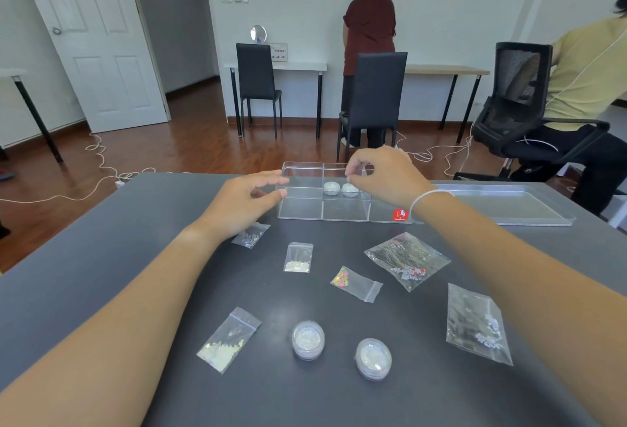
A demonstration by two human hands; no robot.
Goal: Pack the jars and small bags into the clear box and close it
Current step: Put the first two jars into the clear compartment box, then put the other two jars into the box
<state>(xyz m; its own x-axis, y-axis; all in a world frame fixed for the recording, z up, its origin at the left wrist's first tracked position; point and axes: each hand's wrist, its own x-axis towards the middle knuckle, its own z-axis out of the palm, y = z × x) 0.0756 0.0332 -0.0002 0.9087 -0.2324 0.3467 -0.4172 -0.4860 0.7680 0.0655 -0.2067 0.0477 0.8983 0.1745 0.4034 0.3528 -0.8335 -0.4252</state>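
Observation:
The clear box (305, 208) with dividers stands open at the far side of the dark table. Two small jars (340, 188) sit in its middle compartment. My right hand (383, 174) hovers over the box, fingers pinched together; nothing shows between them. My left hand (249, 197) rests at the box's left corner, fingers apart, touching its wall. Two more jars lie near me, one (308, 339) left and one (373, 358) right. Several small bags are spread between: (251, 235), (298, 257), (356, 283), (407, 259), (229, 339), (476, 323).
The box's clear lid (509, 204) lies flat on the table to the right of the box. Beyond the table stand black chairs (371, 94), other desks and two people. White cables trail on the wooden floor.

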